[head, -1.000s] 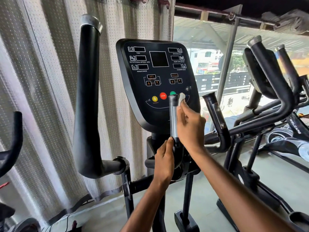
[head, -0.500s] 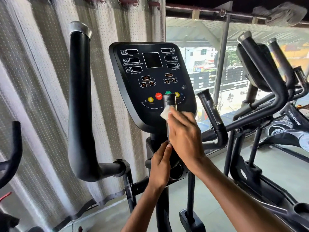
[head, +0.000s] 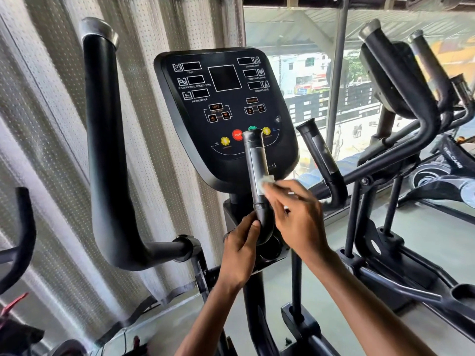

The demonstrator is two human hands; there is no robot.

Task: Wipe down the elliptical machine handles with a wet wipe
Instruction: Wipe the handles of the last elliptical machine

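Wiping the short inner handle [head: 257,173] in front of the console [head: 223,104], we hold the wet wipe [head: 267,180] pinched in the fingers of our right hand [head: 298,217] and press it against the handle's right side at mid-height. Our left hand [head: 241,253] closes loosely around the curved base of the same handle. The wipe is thin, soft and damp, and we judge that it will bunch or slip unless pinched firmly. The handle is rigid and fixed, so it accepts steady pressure. The second short handle [head: 318,155] and the tall swing handle [head: 102,140] remain to be treated, as far as we can judge. The room holds a perforated curtain [head: 46,124], a window [head: 308,60] and further machines [head: 411,104].
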